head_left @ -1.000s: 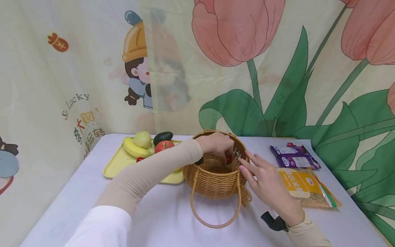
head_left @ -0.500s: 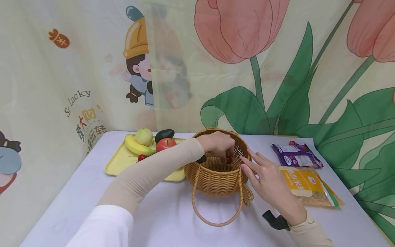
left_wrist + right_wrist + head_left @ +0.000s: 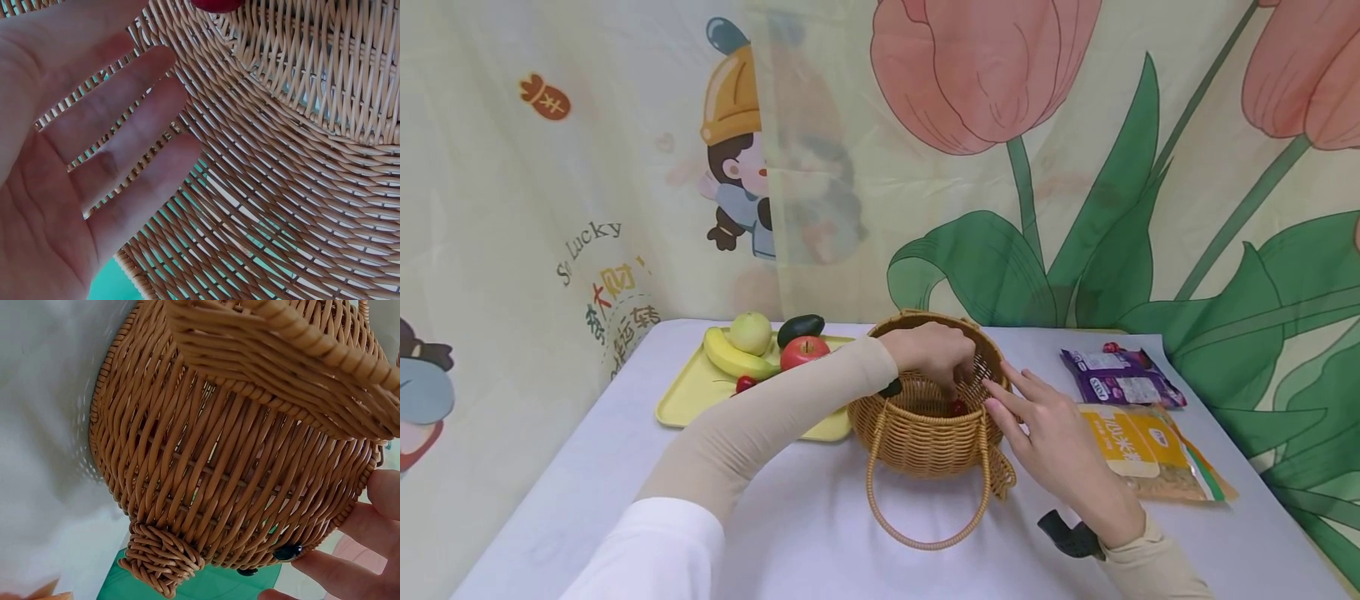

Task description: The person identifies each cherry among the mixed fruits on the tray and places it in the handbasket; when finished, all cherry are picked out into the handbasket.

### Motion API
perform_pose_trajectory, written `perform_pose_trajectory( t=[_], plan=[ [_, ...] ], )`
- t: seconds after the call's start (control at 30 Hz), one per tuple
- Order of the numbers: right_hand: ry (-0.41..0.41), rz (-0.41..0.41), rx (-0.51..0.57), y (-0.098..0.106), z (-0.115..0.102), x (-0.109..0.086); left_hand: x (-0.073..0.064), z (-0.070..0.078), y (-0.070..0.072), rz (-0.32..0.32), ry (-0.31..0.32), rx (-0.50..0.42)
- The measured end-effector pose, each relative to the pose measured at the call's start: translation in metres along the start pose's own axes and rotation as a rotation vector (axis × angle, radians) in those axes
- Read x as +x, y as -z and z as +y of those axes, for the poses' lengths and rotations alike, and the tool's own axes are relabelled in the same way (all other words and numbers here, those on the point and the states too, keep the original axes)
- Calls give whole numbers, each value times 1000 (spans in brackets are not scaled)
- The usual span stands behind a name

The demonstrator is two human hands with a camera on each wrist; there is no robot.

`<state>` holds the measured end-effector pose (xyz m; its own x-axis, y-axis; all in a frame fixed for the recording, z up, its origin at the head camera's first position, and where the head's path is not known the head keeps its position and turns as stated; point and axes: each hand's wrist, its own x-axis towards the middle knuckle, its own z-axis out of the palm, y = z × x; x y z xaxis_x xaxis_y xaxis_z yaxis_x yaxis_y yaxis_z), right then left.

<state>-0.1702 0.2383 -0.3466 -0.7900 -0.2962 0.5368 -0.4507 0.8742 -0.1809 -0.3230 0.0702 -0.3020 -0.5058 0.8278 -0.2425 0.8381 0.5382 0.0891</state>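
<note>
A wicker basket (image 3: 925, 450) stands on the white table, its looped handle folded down toward the front. Inside it, my left hand (image 3: 934, 354) reaches over the rim from the left. A red cherry (image 3: 957, 407) lies low in the basket, just under the fingertips. In the left wrist view that hand (image 3: 106, 137) has loosely extended fingers against the woven wall, and the cherry (image 3: 215, 4) shows at the top edge, apart from the visible fingers. My right hand (image 3: 1045, 437) rests straight fingers on the basket's right rim. In the right wrist view, its fingers (image 3: 350, 575) touch the weave.
Left of the basket is a yellow tray (image 3: 672, 410) with a banana (image 3: 733, 357), a pale green round fruit (image 3: 750, 333), a dark avocado-like item (image 3: 801, 329), a red apple (image 3: 803, 350) and a cherry (image 3: 745, 383). Purple packets (image 3: 1123, 387) and an orange bag (image 3: 1131, 446) lie right.
The cherry at my left fingertips has dropped lower into the basket and the left fingers have loosened. My right hand stays at the rim.
</note>
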Motion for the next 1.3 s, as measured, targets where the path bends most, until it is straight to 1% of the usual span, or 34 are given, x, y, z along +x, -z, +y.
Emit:
perform_pose_trajectory(
  t=[0.2, 0.33, 0.47, 0.53, 0.6, 0.7, 0.8, 0.87, 0.97, 1.07, 1.1, 1.2, 1.23, 1.3],
  plan=[
    [4, 13, 0, 0, 1, 0, 1, 0, 2, 0, -6, 41],
    [-2, 8, 1, 0, 0, 0, 1, -1, 4, -1, -20, 64],
    [-2, 7, 1, 0, 0, 0, 0, -3, 8, 15, -69, 70],
    [2, 10, 1, 0, 0, 0, -2, -4, 13, 27, -102, 54],
    [2, 11, 2, 1, 0, 1, -5, -3, 20, 44, -117, 44],
    [-8, 0, 1, 2, 0, 1, -11, -2, 27, 76, -118, -1],
    [-22, -19, -1, 2, 0, 0, -17, -3, 32, 128, -113, -39],
    [-26, -28, -4, 1, 0, 0, -23, -7, 35, 164, -109, -56],
    [-30, -34, -3, 1, -1, 0, -36, -13, 38, 209, -98, -42],
    [-33, -34, -4, 1, -1, 0, -52, -23, 35, 249, -87, -32],
    [-33, -32, 0, 1, -1, 0, -58, -27, 33, 267, -87, -35],
    [-41, -30, 1, 1, -2, 0, -80, -41, 22, 339, -92, -92],
    [-44, -30, 2, 1, -2, 0, -88, -46, 17, 368, -84, -107],
    [-49, -31, 4, 1, -2, 0, -107, -56, 7, 425, -43, -122]
  ],
)
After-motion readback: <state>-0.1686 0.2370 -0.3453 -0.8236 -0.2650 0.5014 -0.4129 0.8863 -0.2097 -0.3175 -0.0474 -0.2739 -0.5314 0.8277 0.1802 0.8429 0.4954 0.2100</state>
